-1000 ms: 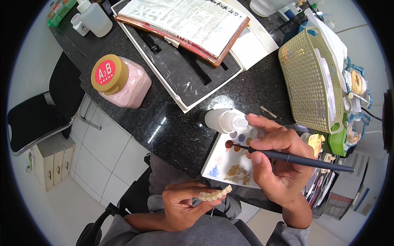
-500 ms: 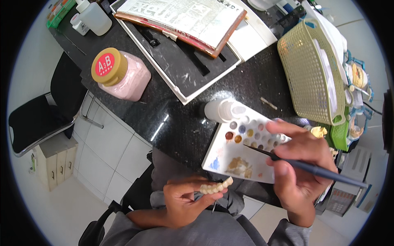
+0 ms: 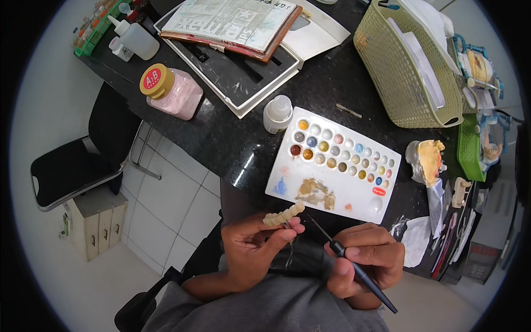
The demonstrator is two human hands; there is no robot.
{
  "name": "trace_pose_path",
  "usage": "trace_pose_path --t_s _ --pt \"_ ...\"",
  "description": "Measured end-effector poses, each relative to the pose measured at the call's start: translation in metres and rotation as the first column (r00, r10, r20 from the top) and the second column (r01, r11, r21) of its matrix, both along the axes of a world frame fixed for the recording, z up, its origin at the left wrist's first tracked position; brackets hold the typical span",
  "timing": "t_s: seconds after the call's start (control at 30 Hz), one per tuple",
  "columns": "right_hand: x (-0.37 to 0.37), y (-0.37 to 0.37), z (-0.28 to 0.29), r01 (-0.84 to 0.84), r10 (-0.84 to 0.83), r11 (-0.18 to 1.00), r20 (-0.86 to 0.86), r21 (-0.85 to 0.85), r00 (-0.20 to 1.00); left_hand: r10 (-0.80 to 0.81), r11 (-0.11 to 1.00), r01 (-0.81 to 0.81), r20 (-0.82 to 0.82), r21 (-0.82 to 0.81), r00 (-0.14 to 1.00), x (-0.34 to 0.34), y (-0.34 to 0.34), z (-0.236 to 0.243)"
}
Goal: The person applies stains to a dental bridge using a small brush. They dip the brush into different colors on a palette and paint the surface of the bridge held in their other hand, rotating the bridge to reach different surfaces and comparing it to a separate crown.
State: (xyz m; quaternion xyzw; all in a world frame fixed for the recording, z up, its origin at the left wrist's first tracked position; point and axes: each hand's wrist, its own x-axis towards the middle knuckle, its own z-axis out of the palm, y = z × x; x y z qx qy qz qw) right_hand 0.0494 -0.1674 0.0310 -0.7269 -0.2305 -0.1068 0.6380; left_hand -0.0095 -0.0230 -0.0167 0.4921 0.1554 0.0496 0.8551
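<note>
My left hand (image 3: 251,252) is closed around a thin metal holder, its lower end hanging below the fingers. On top, at my fingertips, sits a cream-coloured dental bridge (image 3: 284,215), a curved row of several teeth. My right hand (image 3: 369,255) grips a fine brush (image 3: 376,290) with a dark blue handle, pen-fashion. The dark tip points toward the bridge, a small gap apart from it. Just beyond both hands lies a white paint palette (image 3: 359,200), its round wells filled with coloured pastes and its flat part smeared brown, blue and pink.
A small white bottle (image 3: 277,115) stands at the palette's left corner. Farther left is a pink-powder jar (image 3: 176,95). A case (image 3: 243,105) with a book (image 3: 229,25) lies at the back. A plastic basket (image 3: 398,72), a dental cast (image 3: 426,161) and a tissue (image 3: 416,242) are on the right.
My right hand has come down and left from over the palette's wells, bringing the brush tip near the bridge. My left hand with the bridge has risen slightly. The view has shifted.
</note>
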Motion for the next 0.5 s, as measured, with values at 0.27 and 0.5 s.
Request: trace_pose_path --t_s 0.27,0.5 --pt "0.002 0.0057 -0.0055 0.008 -0.008 1.0 0.076 0.001 0.997 -0.003 1.0 0.004 -0.036 0.016 0.999 -0.0008 -0.0008 0.0019" --pt "0.0032 0.0078 -0.0063 0.013 -0.01 0.999 0.092 -0.03 0.996 0.004 1.0 -0.004 -0.009 0.03 1.0 -0.0014 -0.0008 0.001"
